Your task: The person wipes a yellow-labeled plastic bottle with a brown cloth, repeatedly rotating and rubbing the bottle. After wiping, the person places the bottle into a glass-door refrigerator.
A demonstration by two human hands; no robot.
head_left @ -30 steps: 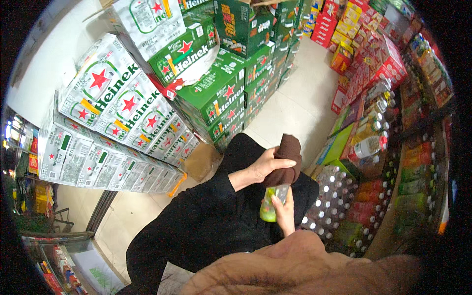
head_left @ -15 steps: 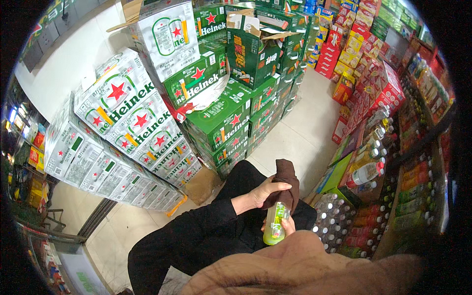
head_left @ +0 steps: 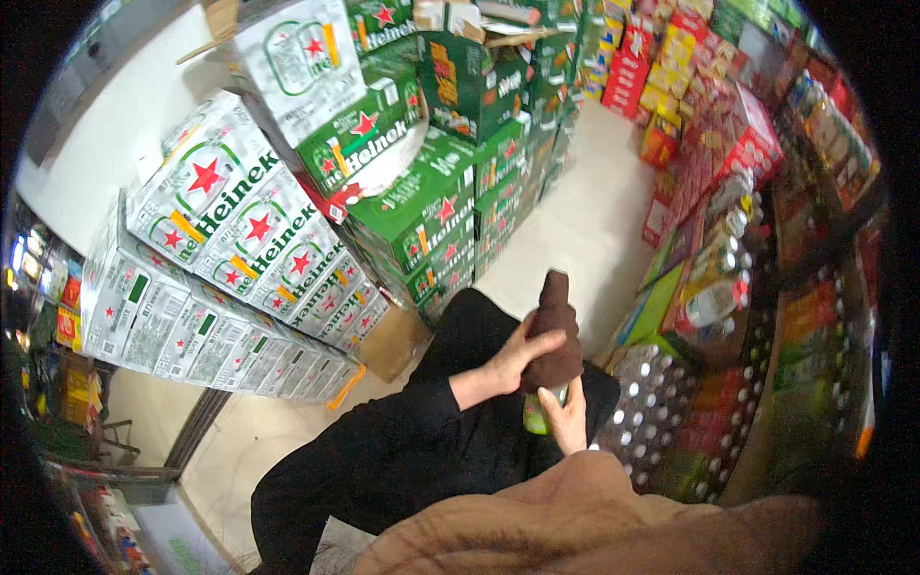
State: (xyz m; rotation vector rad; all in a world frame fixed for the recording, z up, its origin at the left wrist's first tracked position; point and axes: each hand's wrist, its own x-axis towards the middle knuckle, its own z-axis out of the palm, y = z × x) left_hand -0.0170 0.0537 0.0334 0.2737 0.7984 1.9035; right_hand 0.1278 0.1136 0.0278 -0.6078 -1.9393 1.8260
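A brown cloth (head_left: 558, 359) wraps the upper part of a bottle (head_left: 535, 419) held upright over my lap, hiding its cap and neck. Only the bottle's lower part shows, yellow-green and see-through. From the left, my left hand (head_left: 506, 371) is closed round the cloth and the bottle inside it, with the thumb across the front. Below it, my right hand (head_left: 567, 419) grips the bottle's lower body from the right side, its thumb near the cloth's bottom edge. My legs in black trousers (head_left: 383, 450) lie beneath both hands.
Silver-white drink cartons (head_left: 244, 225) are stacked to the left, and green cartons (head_left: 412, 216) stand ahead. Along the right are packed bottles (head_left: 652, 402) and red boxes (head_left: 743, 144). A pale tiled floor (head_left: 546, 244) runs between the stacks.
The cloth has slid lower over the bottle and covers most of its label. My right hand has shifted up round the bottle's side. The whole view has turned slightly.
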